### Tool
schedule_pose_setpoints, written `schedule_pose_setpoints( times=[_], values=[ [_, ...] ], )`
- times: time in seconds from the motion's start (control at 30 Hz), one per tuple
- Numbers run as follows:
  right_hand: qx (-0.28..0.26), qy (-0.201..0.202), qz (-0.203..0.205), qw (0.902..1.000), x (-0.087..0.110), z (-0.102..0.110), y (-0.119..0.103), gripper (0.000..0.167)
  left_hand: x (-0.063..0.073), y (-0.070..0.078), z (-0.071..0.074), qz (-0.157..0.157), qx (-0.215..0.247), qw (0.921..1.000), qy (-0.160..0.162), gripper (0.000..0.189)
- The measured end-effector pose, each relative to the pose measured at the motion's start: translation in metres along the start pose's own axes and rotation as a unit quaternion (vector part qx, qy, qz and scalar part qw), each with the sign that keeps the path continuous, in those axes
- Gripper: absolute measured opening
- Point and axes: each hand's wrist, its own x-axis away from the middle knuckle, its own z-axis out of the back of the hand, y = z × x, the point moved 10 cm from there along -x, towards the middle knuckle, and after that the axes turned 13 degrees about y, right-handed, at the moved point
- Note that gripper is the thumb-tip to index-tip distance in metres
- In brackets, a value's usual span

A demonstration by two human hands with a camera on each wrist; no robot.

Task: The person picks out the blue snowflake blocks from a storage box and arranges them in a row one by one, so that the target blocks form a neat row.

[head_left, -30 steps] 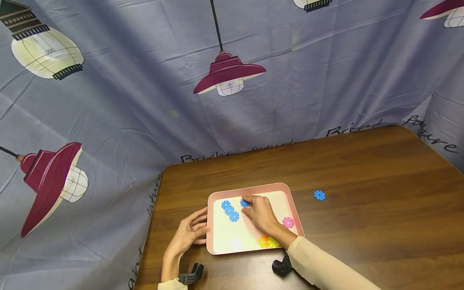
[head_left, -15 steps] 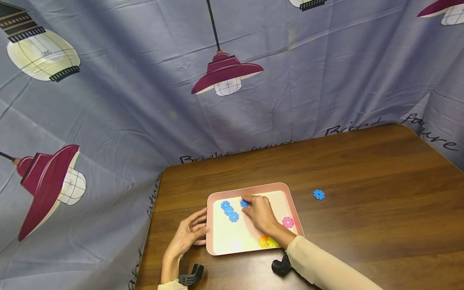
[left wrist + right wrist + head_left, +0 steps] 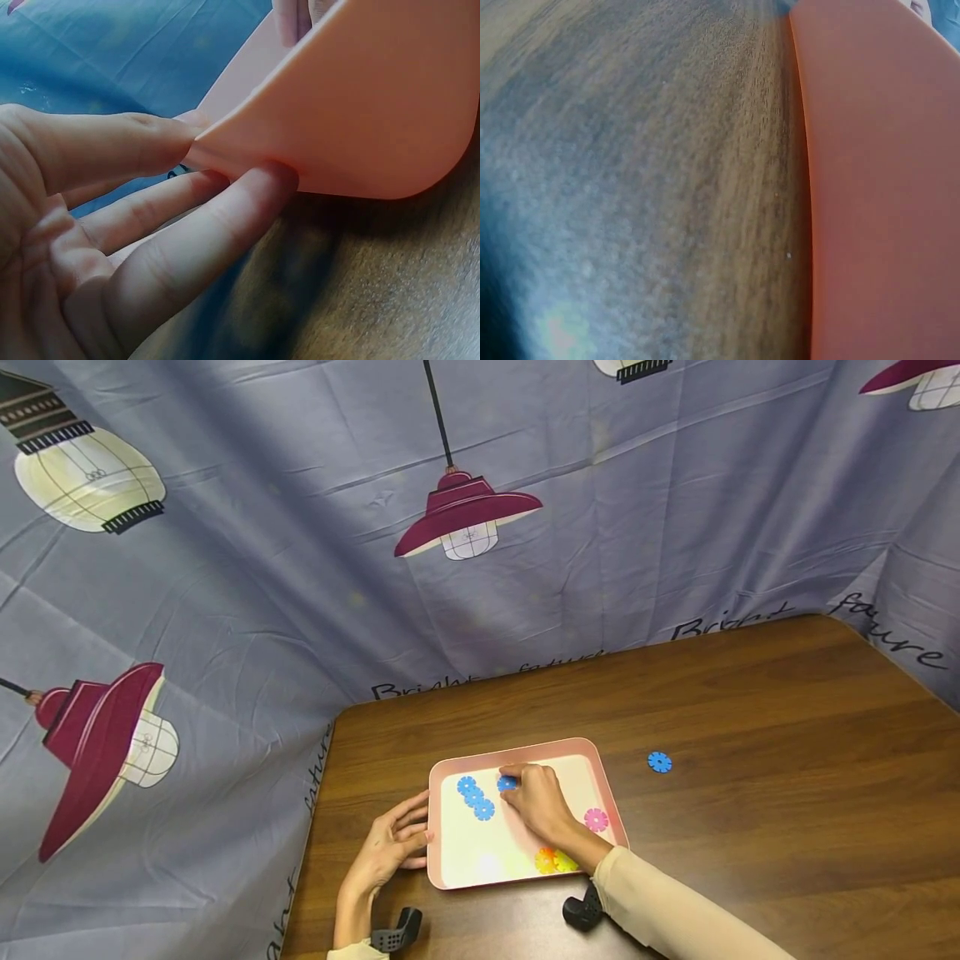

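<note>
My right hand (image 3: pixel 538 797) reaches into a shallow pink tray (image 3: pixel 617 827), pinching a blue notched building disc (image 3: pixel 507 783) between thumb and forefinger near the back wall. Just left of it, several blue building discs (image 3: pixel 474 797) lie in a slanting row on the white tray floor. My left hand (image 3: pixel 386 843) is at the tray's left side. In the left wrist view its fairly straight fingers (image 3: pixel 247 199) touch the pink outer wall, with the thumb right at the rim. The right wrist view shows the tray's outer wall and wooden table, with the held disc out of sight.
An orange disc (image 3: pixel 545 861) and a yellow disc (image 3: pixel 564 862) lie at the tray's near side, a pink disc (image 3: pixel 596 820) at its right. Another blue disc (image 3: pixel 660 762) rests on the wooden table (image 3: pixel 787 760) outside. A lamp-printed curtain (image 3: pixel 600 527) hangs behind.
The pinched blue disc has shifted very slightly toward the near side and shows a little more between the fingers. Both hands and the tray stay in nearly the same place.
</note>
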Motion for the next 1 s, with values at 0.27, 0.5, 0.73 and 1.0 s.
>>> schedule_pose_setpoints(
  times=[0.27,0.5,0.73,1.0],
  values=[
    [-0.014,-0.001,-0.009,0.9999,0.001,0.0,0.0,0.035,0.001,0.001,-0.002,0.002,0.005,1.0,-0.002,0.065],
    [-0.012,0.01,-0.016,0.9997,0.0,0.003,0.0,0.035,0.002,0.002,-0.002,0.001,0.005,1.0,-0.002,0.065],
    [-0.016,0.019,-0.029,0.9993,0.0,0.007,0.003,0.034,0.002,0.002,-0.002,0.005,0.005,1.0,0.0,0.065],
    [-0.011,0.024,-0.037,0.999,-0.002,0.013,0.006,0.035,0.002,0.002,-0.002,0.005,0.01,0.9999,-0.001,0.065]
  ],
)
